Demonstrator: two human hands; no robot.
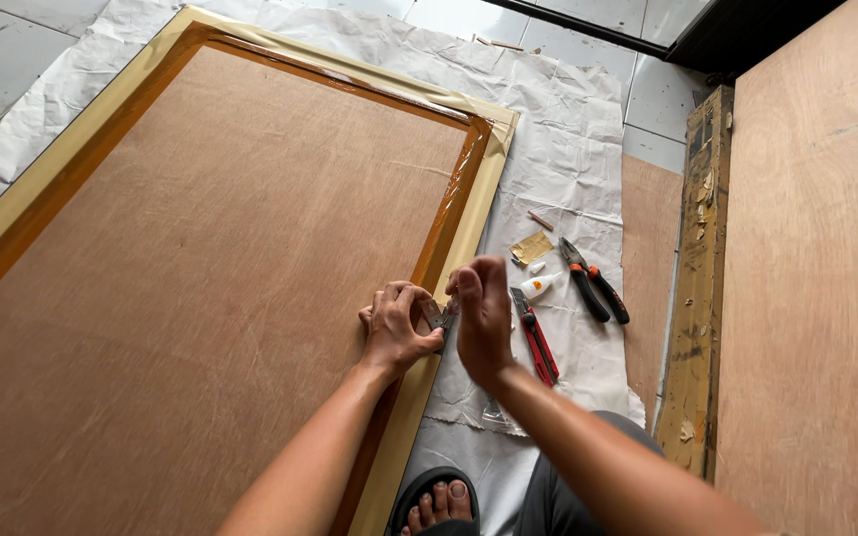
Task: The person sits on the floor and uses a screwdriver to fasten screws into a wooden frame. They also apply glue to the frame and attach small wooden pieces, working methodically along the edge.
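A large framed plywood panel (201, 248) lies flat on white paper, its border cream and glossy brown. My left hand (394, 328) rests on the panel's right frame edge and pinches a small grey metal piece (436, 316), perhaps a hinge or clip. My right hand (482, 313) hovers just beside it, fingers together and blurred, touching or nearly touching the same piece. Whether the right hand grips anything is unclear.
On the paper to the right lie a red-handled tool (538, 347), black-and-orange pliers (593, 283), a small white glue bottle (538, 286), a scrap of sandpaper (531, 246) and a pencil (540, 220). A worn wooden beam (699, 288) and another plywood sheet (816, 278) are at right. My sandalled foot (439, 501) is below.
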